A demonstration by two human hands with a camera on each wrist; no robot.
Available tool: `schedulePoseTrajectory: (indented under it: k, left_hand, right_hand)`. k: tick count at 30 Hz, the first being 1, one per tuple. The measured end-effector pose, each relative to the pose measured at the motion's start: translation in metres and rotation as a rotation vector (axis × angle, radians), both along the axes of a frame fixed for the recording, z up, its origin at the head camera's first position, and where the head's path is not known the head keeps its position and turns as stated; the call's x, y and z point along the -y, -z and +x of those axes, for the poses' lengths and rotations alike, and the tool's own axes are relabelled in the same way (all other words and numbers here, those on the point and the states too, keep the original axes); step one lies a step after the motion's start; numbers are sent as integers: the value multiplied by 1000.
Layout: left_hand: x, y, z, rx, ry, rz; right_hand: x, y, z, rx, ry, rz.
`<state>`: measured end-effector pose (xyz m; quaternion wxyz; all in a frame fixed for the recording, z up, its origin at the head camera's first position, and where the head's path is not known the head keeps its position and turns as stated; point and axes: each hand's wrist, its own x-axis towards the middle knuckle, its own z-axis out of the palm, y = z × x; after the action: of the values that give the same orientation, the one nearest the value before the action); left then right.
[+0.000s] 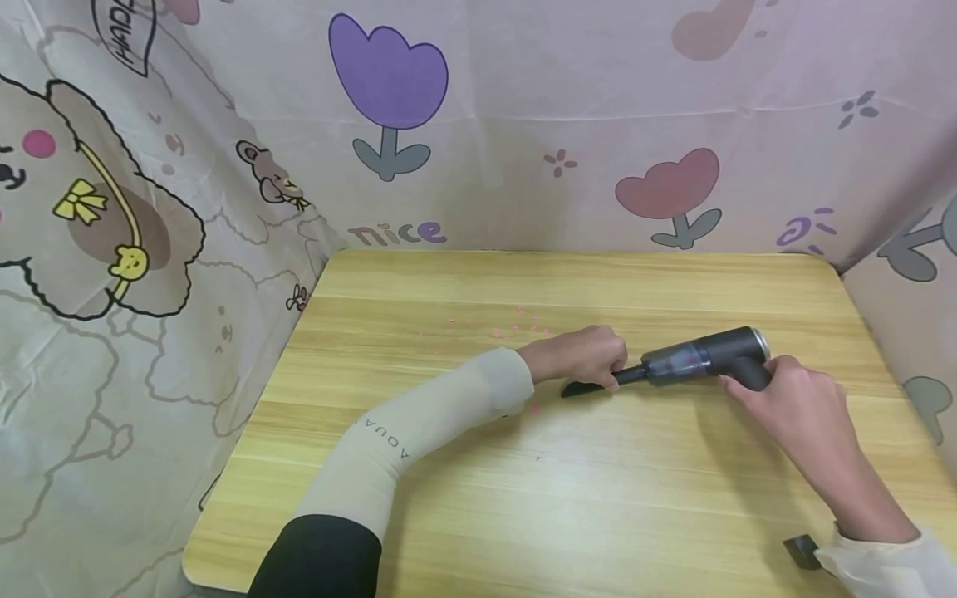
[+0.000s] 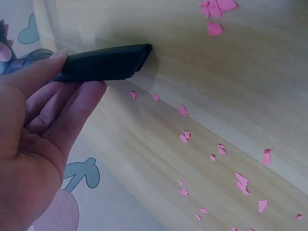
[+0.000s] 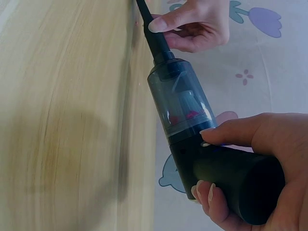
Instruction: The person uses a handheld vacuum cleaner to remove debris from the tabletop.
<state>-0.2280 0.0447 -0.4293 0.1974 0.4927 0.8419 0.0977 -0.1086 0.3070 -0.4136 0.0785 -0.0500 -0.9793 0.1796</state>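
A black handheld vacuum cleaner with a clear dust cup is held above the wooden table. My right hand grips its handle, the thumb lying near a button by the cup. Pink bits show inside the cup. With thumb and fingers my left hand pinches the narrow black nozzle at the vacuum's front end. Several pink paper scraps lie scattered on the table beyond the left forearm, and a few lie near the nozzle's tip.
The wooden table stands against a patterned cloth at the back and sides. A small dark object appears beside the right sleeve. The left forearm in its pale sleeve reaches across the table.
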Motion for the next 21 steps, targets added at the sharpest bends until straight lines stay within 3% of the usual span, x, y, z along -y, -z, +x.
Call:
schedulePoseTrajectory:
  k: [8,21]
  left_hand:
    - [-2,-3,1,7,-14,22]
    - [-13,2,-2,-6,-25,36]
  right_hand:
    - [-4,-3,-1,12,8,4]
    - [-14,-4,-2,24,31,16]
